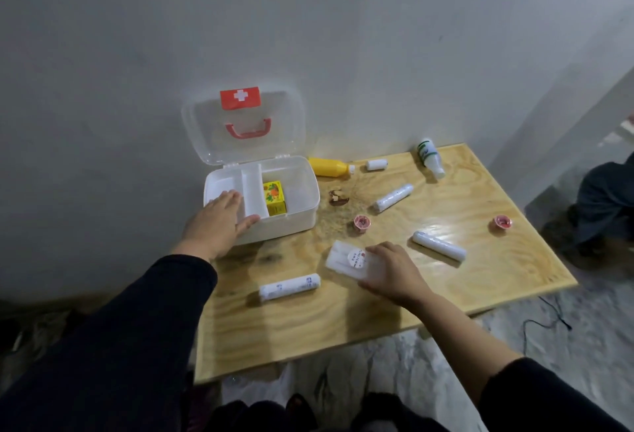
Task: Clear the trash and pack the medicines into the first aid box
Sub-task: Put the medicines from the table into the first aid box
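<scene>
while left hand [219,222] rests flat on box [302,191] rim, right hand [391,270] fingers curl over pack [343,260], centre frame; box lies upper left.

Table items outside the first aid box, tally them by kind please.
White bandage rolls: 4
Bottles: 2, yellow, white
Pink cups: 2
Flat white packet under right hand: 1
Brown scrap: 1
Total: 10
</scene>
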`<state>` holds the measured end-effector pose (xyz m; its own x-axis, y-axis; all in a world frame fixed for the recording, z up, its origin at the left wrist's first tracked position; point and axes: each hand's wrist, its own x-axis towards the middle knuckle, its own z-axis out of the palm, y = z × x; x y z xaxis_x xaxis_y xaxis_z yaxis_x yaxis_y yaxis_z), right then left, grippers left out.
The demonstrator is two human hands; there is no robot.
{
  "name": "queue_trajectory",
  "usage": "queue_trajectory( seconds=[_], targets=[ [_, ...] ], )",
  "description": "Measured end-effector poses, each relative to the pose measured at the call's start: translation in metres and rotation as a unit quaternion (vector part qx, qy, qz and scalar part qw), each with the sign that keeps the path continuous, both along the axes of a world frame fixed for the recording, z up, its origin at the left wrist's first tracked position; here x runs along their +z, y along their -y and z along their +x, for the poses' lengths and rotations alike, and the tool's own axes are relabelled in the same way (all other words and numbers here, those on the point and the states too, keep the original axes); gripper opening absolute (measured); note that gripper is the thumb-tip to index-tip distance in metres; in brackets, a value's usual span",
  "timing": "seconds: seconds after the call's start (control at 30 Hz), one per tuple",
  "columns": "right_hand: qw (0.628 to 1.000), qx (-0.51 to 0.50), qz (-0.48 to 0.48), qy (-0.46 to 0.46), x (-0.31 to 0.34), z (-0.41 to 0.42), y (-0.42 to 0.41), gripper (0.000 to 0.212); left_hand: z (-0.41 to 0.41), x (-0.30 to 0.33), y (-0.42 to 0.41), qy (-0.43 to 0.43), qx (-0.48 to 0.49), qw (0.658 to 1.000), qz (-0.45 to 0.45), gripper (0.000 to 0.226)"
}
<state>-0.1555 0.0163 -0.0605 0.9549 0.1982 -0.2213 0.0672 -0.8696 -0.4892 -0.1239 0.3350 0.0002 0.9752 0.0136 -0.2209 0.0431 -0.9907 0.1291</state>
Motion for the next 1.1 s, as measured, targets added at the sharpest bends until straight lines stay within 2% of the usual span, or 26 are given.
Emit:
queue_trajectory(
  seconds=[0.33, 0.57, 0.77, 0.87, 1.03, 1.1],
  targets=[
    [0.989, -0.016, 0.051, 0.138, 0.073, 0.063, -0.025, 0.065, 0.000, 0.004, 0.002, -0.012, 0.005, 1.000, -0.015, 0.072],
    [0.977, 0.092, -0.112, 0.158, 0.103, 0.115, -0.090, 0.061, 0.001, -0.001, -0.002, 0.005, 0.009, 1.000, -0.028, 0.073],
    [0.952, 0.144, -0.214, 0.164, 0.097, 0.135, -0.140, 0.026, 0.002, -0.003, -0.004, 0.005, 0.018, 0.999, -0.049, 0.077],
    [0.960, 0.164, -0.188, 0.128, 0.088, 0.140, -0.156, 0.029, 0.002, -0.002, -0.003, 0.006, 0.019, 0.999, -0.050, 0.076],
    [0.975, 0.159, -0.133, 0.083, 0.074, 0.148, -0.165, 0.055, 0.002, -0.005, -0.005, 0.013, 0.008, 0.999, -0.040, 0.075],
    [0.978, 0.160, -0.115, 0.073, 0.069, 0.149, -0.166, 0.059, 0.002, -0.007, -0.006, 0.006, 0.006, 0.999, -0.039, 0.075]
  ],
)
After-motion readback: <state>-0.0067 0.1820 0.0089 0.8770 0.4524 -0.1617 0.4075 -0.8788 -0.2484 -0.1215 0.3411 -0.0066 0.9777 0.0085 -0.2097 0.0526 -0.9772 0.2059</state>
